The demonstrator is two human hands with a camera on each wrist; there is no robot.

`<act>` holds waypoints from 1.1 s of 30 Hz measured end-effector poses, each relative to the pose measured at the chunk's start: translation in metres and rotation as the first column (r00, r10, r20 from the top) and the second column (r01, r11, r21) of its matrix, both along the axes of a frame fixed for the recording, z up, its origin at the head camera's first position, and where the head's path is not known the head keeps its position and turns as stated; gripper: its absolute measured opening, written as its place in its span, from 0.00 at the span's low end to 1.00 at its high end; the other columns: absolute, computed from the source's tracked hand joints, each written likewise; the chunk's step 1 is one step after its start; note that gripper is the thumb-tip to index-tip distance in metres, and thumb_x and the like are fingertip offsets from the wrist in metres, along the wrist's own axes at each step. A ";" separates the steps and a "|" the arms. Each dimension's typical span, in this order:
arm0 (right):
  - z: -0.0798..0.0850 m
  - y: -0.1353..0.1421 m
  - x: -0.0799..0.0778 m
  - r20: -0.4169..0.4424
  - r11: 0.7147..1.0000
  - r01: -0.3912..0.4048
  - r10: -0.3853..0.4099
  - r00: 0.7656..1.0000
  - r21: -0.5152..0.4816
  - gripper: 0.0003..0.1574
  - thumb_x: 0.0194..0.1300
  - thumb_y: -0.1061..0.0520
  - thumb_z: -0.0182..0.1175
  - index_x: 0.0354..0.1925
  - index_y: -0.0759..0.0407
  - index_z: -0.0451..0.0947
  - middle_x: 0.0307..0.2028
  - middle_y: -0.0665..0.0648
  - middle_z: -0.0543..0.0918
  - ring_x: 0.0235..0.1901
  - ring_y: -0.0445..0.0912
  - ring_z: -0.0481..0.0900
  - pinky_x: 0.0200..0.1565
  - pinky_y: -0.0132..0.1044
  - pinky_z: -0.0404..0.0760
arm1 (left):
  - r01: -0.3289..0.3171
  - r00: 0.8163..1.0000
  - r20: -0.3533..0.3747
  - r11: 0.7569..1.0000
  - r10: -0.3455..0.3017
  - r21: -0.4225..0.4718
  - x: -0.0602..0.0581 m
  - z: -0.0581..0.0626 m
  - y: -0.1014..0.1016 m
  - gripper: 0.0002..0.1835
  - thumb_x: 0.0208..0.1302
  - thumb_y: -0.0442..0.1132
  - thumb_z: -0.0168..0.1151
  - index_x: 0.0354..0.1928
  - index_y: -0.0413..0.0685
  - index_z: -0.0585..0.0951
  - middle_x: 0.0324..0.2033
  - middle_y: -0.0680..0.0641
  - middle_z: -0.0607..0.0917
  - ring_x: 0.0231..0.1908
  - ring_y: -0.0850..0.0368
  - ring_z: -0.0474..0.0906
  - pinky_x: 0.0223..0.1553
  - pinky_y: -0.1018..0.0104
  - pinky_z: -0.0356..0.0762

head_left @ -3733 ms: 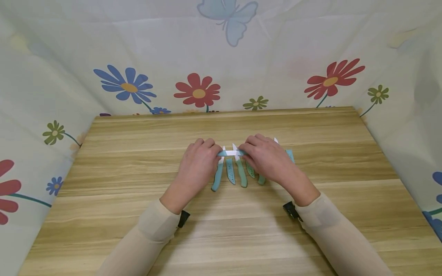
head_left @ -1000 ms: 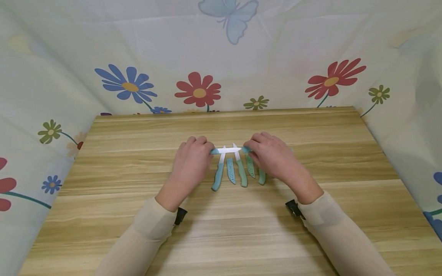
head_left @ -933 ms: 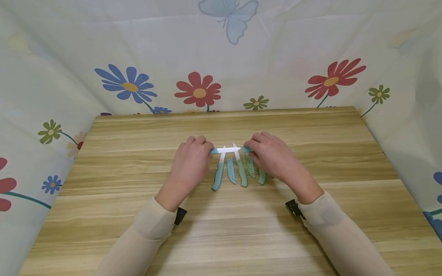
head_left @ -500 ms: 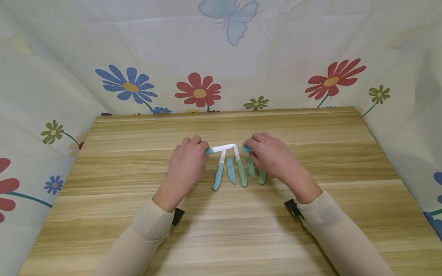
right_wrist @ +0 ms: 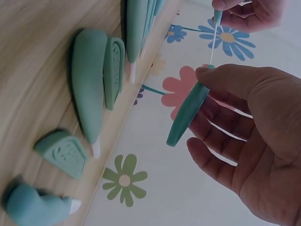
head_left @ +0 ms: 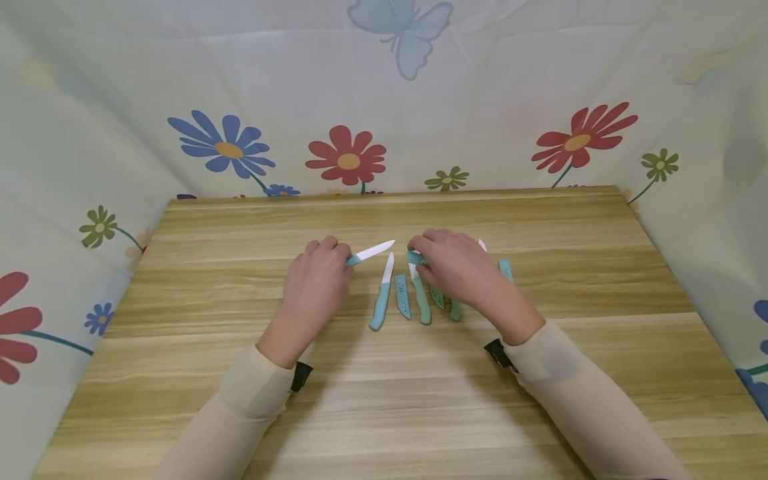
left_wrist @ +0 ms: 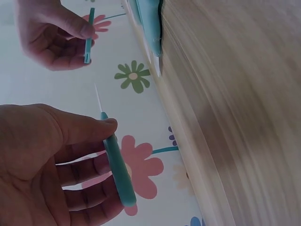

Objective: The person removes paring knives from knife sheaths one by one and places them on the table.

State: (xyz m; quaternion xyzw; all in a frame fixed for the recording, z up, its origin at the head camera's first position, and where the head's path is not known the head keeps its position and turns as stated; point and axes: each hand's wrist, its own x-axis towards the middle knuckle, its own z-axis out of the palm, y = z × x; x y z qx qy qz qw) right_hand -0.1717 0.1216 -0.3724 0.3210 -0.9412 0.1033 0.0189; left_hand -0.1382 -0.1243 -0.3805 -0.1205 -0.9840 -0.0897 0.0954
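My left hand (head_left: 317, 280) pinches a small knife (head_left: 373, 251) by its blue-green handle, thumb on one side and fingers on the other. The bare white blade points right and slightly away, above the table. To its right, my right hand (head_left: 459, 270) pinches a blue-green blade sheath (right_wrist: 188, 110) between thumb and fingers. A gap lies between blade tip and sheath. Below them on the table lie a blue-handled knife (head_left: 381, 300), a blue sheath (head_left: 403, 297), a green-handled knife (head_left: 422, 300) and a green sheath (head_left: 437, 297). Another green-handled knife (head_left: 455, 311) is partly hidden under my right hand.
Another blue sheath (head_left: 505, 269) lies right of my right hand, with a white blade tip (head_left: 483, 245) beside it. The wooden table (head_left: 210, 267) carries all of these. A flowered cloth (head_left: 480, 100) stands behind and along both sides.
The blade has come out of the sheath. My left hand has moved left, and the knife now tilts with its tip farther away. My right hand has shifted slightly left with the sheath.
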 end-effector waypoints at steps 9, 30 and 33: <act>0.000 -0.016 -0.004 0.093 0.999 -0.031 0.032 0.995 -0.010 0.25 0.73 0.57 0.70 0.65 0.53 0.81 0.50 0.56 0.85 0.40 0.49 0.85 0.40 0.44 0.84 | -0.033 0.998 0.051 0.999 0.033 0.013 0.002 -0.003 -0.011 0.07 0.70 0.35 0.70 0.43 0.36 0.87 0.34 0.44 0.80 0.31 0.46 0.77 0.30 0.51 0.85; -0.011 -0.072 -0.014 0.391 0.977 0.105 -0.025 0.920 -0.184 0.21 0.72 0.55 0.68 0.59 0.60 0.80 0.35 0.55 0.82 0.31 0.47 0.77 0.35 0.39 0.78 | -0.089 0.988 0.127 0.995 0.082 0.047 0.008 -0.013 -0.028 0.07 0.71 0.34 0.68 0.39 0.34 0.82 0.31 0.42 0.79 0.30 0.44 0.80 0.29 0.49 0.84; -0.012 -0.079 -0.014 0.420 0.969 0.139 -0.041 0.907 -0.205 0.17 0.72 0.56 0.68 0.54 0.61 0.80 0.29 0.54 0.81 0.26 0.45 0.75 0.30 0.36 0.75 | -0.097 0.986 0.144 0.994 0.087 0.059 0.008 -0.014 -0.029 0.08 0.71 0.34 0.67 0.39 0.34 0.81 0.30 0.41 0.78 0.30 0.44 0.79 0.29 0.49 0.83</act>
